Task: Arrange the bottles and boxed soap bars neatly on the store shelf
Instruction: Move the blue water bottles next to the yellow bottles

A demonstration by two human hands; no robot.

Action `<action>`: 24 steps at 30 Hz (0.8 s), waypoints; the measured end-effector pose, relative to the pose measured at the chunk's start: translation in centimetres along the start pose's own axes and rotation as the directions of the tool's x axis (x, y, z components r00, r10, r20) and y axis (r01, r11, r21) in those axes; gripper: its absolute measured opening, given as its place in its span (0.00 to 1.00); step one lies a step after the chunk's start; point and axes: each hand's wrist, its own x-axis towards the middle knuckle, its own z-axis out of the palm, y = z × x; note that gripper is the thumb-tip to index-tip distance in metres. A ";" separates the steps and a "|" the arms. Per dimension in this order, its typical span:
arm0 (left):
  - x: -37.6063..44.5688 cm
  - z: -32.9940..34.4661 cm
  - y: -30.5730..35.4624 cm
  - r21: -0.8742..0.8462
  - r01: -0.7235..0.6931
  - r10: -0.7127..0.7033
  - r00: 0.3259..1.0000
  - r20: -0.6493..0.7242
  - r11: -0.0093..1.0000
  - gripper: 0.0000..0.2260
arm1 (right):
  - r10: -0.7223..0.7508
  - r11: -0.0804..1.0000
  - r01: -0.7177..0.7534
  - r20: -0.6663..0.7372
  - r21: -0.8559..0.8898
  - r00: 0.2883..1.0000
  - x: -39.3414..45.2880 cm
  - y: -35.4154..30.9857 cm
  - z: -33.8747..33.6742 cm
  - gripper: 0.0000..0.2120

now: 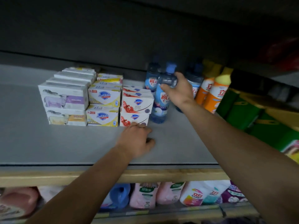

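My right hand (178, 90) grips the upper part of a clear blue bottle (159, 109) that stands upright on the grey shelf (64, 143), just right of the boxed soaps. My left hand (137, 141) rests on the shelf with curled fingers, its fingertips touching the lower red-and-white soap box (133, 118). Left of that stack stand yellow-and-white soap boxes (103, 107) and white boxes with a sheep picture (64, 102), each stacked two high in rows going back. More blue bottles (151, 78) stand behind the held one.
Orange bottles with yellow caps (215, 92) stand right of the blue ones, then green packs (252, 113) at the far right. The shelf has a wooden front edge (48, 177). Detergent bottles and pouches (145, 196) fill the shelf below.
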 end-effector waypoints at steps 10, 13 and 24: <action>-1.8 -4.2 5.7 -0.794 0.063 -0.058 0.998 0.034 0.605 0.23 | 0.057 0.987 -0.066 0.064 0.145 0.996 -7.1 -1.4 -8.1 0.29; -2.4 -5.1 9.1 -0.871 0.110 -0.110 0.992 0.065 0.478 0.20 | 0.139 0.941 -0.187 0.182 0.282 0.973 -7.9 -1.4 -9.1 0.18; -4.7 -8.0 14.9 -0.775 0.493 0.021 0.849 0.529 -0.395 0.24 | 0.230 0.483 -0.630 0.606 0.608 0.761 -10.7 3.2 -10.4 0.25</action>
